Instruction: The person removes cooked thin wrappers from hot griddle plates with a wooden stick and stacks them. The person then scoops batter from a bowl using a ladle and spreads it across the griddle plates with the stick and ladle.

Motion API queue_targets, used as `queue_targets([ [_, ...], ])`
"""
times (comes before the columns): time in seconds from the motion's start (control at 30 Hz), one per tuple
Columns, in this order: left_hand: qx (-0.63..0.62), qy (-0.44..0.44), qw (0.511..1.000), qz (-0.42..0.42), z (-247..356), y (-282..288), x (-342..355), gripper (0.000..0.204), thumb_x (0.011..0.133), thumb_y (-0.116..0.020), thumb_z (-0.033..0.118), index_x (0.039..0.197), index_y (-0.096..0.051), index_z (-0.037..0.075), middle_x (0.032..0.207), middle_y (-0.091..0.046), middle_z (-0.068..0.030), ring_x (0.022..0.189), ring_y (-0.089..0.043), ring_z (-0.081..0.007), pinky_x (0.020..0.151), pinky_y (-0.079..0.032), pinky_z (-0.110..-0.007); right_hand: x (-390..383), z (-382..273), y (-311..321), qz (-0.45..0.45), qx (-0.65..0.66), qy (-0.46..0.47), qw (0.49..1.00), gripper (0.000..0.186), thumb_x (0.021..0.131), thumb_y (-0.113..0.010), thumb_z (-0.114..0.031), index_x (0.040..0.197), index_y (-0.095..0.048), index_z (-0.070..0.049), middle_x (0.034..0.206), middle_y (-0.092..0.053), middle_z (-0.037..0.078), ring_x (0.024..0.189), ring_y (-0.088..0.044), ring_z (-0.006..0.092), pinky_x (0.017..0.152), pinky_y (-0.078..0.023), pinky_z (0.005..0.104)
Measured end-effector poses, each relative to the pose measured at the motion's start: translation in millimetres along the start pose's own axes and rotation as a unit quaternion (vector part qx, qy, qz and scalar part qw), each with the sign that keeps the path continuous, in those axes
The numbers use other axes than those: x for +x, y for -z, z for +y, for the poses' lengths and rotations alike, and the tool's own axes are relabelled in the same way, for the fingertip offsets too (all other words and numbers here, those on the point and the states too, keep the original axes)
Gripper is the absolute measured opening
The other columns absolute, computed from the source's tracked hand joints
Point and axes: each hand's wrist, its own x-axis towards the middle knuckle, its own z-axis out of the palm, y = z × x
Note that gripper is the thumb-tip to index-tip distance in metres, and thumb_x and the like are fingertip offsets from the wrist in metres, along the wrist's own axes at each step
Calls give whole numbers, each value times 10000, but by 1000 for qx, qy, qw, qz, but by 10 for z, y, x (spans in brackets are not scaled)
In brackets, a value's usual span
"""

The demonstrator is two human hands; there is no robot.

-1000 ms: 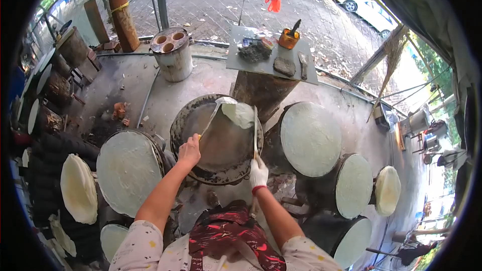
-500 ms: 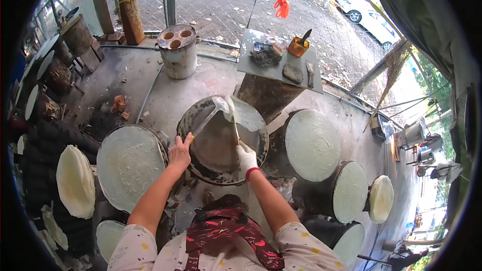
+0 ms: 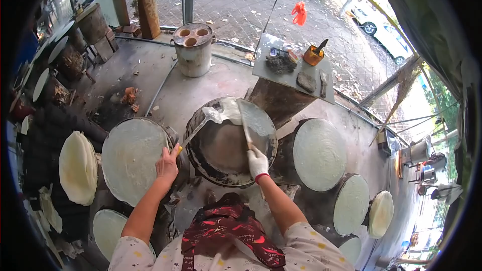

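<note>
My bare left hand (image 3: 166, 165) is closed on the yellow handle of a long metal ladle (image 3: 211, 115), whose head is at the upper part of a round dark griddle (image 3: 203, 165) in front of me. My white-gloved right hand (image 3: 257, 163) grips a long flat spreading stick (image 3: 245, 123), which lies across a patch of pale, wet batter (image 3: 258, 123) spread over the griddle's upper right. More white batter is bunched between ladle and stick. The griddle's middle and lower part show bare, dark surface.
Round drums topped with pale sheets stand left (image 3: 131, 160) and right (image 3: 320, 154). Stacked thin sheets (image 3: 75, 168) sit far left. Ahead are a board (image 3: 268, 69) with a tin and stones, a metal cylinder with three holes (image 3: 193, 57), and a wire fence (image 3: 236, 0) with cars beyond.
My left hand and ladle have moved left and down. My right hand's stick has swung across the batter, which is now spread wider over the griddle's upper right. The view has shifted slightly.
</note>
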Motion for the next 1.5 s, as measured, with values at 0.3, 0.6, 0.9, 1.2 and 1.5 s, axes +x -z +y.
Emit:
queue_targets([
  [0.3, -87, 81, 993, 1, 2, 167, -622, 552, 741, -543, -15, 1265, -527, 157, 896, -465, -145, 794, -560, -355, 690, -462, -456, 315, 313, 407, -78, 74, -15, 994, 352, 866, -577, -209, 1157, -613, -13, 950, -687, 98, 848, -616, 119, 766, -472, 265],
  [0.6, -416, 109, 894, 125, 392, 20, -833, 353, 838, -586, 87, 1178, -538, 2, 683, -495, -46, 516, -490, -147, 474, -388, -274, 584, 231, 442, -236, 82, -55, 967, 347, 850, -595, -198, 1138, -627, -8, 924, -682, 79, 840, -585, 90, 769, -452, 225],
  [0.9, -699, 272, 654, 99, 1151, 401, -1042, 187, 915, -489, 100, 1091, -463, 41, 640, -409, 4, 405, -353, -54, 370, -326, -211, 687, -308, 623, -455, 20, -88, 886, 287, 860, -596, -198, 1109, -668, -76, 700, -587, -25, 558, -469, 40, 503, -377, 205],
  [1.2, -702, 320, 608, 189, 1366, 453, -1543, 199, 887, -495, 77, 1083, -468, 53, 642, -388, 9, 392, -341, -52, 355, -318, -212, 1065, -177, 641, -577, -12, -152, 803, 356, 858, -616, -302, 1181, -614, -154, 622, -500, -25, 441, -401, 54, 373, -288, 210],
  [1.5, -702, 353, 572, 236, 1563, 378, -1847, 211, 888, -474, 83, 1095, -484, 46, 636, -377, 12, 402, -338, -54, 361, -298, -207, 1631, -475, 585, -471, 63, -117, 872, 153, 825, -585, -226, 918, -644, -119, 576, -462, -38, 419, -391, 74, 383, -282, 250],
])
